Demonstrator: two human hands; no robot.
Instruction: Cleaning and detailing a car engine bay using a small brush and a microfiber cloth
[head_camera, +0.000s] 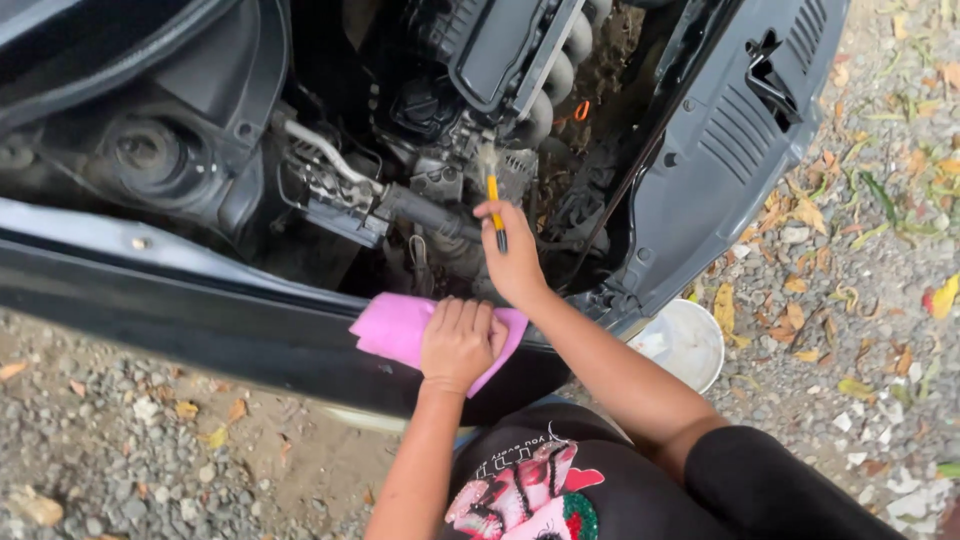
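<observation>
R hand (512, 262) pinches a yellow-handled brush (493, 196) – bristles on the engine (470, 120) parts inside the bay. L hand (458, 343) lies flat, fingers together, on a pink cloth (390, 328) at the car's front edge – white bucket (690, 345) nearby on gravel.

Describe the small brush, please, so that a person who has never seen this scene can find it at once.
Look into the open engine bay of the dark car. Near its middle, the right hand reaches in from the car's edge, just above the left hand that rests on a pink cloth. The brush stands up from that right hand: its yellow handle and pale bristles are the only bright things among the dark engine parts.
</observation>
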